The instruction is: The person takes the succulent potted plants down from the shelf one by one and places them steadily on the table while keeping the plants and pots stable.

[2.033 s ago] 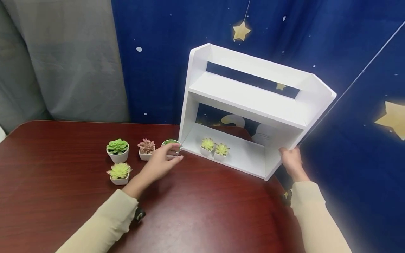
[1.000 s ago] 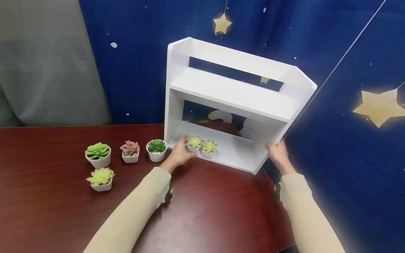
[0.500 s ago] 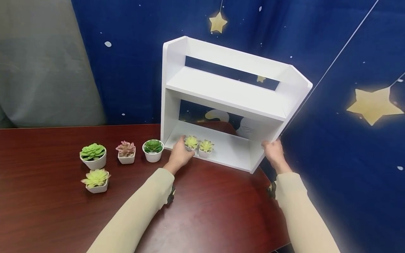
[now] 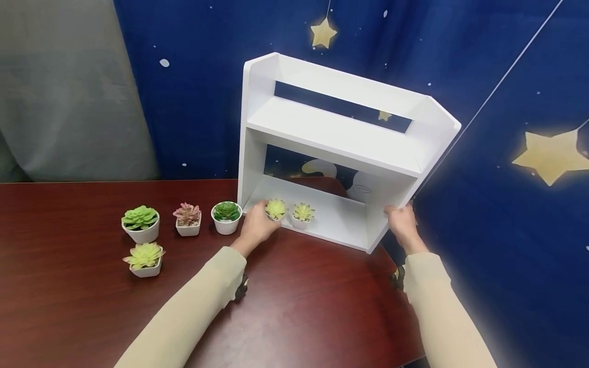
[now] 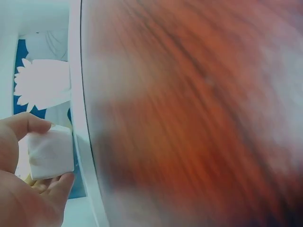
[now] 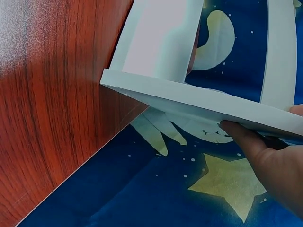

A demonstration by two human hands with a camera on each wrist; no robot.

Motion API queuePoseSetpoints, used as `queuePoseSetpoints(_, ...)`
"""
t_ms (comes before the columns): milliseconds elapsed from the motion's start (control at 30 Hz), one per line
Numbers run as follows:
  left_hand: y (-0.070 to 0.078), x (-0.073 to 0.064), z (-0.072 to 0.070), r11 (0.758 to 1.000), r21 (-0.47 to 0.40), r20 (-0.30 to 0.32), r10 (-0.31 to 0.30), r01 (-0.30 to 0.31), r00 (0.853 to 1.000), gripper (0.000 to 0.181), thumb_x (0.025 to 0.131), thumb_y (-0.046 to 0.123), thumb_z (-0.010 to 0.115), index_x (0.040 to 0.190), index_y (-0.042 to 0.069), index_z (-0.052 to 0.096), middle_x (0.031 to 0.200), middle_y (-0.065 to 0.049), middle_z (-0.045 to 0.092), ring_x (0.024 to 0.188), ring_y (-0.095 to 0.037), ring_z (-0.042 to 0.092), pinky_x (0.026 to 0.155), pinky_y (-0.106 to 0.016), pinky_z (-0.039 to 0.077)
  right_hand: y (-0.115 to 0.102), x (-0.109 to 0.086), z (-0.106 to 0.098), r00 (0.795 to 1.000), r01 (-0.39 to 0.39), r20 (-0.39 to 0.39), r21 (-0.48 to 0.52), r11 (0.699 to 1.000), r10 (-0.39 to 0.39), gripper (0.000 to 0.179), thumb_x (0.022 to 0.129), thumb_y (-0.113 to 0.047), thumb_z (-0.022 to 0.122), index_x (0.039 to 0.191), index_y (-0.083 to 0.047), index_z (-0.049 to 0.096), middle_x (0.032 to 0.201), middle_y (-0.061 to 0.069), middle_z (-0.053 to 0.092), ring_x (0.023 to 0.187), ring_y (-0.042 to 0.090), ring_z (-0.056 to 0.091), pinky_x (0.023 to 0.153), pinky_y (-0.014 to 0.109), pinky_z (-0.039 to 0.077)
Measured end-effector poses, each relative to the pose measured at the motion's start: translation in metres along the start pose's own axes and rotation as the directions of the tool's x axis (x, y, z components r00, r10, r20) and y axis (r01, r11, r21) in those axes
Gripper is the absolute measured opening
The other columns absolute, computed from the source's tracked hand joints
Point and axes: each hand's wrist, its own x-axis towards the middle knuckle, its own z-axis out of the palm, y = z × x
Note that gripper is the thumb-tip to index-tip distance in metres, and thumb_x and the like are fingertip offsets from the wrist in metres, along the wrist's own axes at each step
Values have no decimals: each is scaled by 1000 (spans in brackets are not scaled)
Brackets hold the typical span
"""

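My left hand [image 4: 257, 223] pinches the white pot of a small yellow-green succulent [image 4: 276, 208] at the lower shelf's front edge. In the left wrist view, thumb and fingers lie on opposite sides of the square white pot [image 5: 52, 152]. A matching potted succulent [image 4: 302, 214] stands just to its right on the same shelf. My right hand [image 4: 403, 225] grips the right side panel of the white two-tier shelf [image 4: 331, 138]. In the right wrist view, that panel [image 6: 189, 100] passes between thumb and fingers; some fingers are hidden behind it.
Left of the shelf on the dark red table [image 4: 294, 306] stand a dark green succulent [image 4: 226, 217], a pinkish succulent [image 4: 187, 220], a bright green succulent [image 4: 141, 224] and a yellow-green succulent [image 4: 145, 259]. A blue star-patterned curtain [image 4: 202, 102] hangs behind.
My left hand has moved right from beside the dark green succulent to the lower shelf. The left small succulent has shifted slightly left, away from its twin. My right hand keeps its hold.
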Motion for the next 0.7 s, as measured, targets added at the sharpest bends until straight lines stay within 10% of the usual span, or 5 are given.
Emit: queuePoseSetpoints(700, 13, -36, -78, 984, 20, 73, 174, -176, 982, 67, 73, 19, 82, 133, -2, 62, 120, -16, 72, 98, -24, 63, 84, -37, 52, 0, 0, 1, 1000, -27, -10, 4, 1000, 27, 57, 94, -9, 46, 147, 9, 35, 144, 33, 48, 132, 46, 50, 114, 55, 42)
